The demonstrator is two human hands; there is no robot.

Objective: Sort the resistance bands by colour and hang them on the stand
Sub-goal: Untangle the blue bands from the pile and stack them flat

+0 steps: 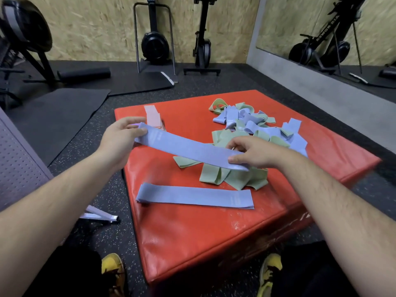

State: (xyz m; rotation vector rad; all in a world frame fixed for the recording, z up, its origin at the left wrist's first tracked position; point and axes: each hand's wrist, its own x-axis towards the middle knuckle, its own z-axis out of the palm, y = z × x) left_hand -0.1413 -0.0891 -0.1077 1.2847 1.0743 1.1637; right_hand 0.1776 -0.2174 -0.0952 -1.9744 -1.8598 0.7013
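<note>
The big red box [214, 232] holds a messy pile [246, 129] of green and blue bands, not sorted yet. Above it is a long blue band [188, 148]. The left hand [120, 136] pinches one end and the right hand [250, 151] pinches the other. A second blue band [195, 196] lies flat in front, and the pink bands [152, 116] sit behind. I see none hung up.

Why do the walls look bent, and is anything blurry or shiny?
Head view: wide-angle lens bows straight lines; the red pad has sheen on its near face and a smeared right corner; the held purple band, between left hand and right hand, looks sharp.
</note>
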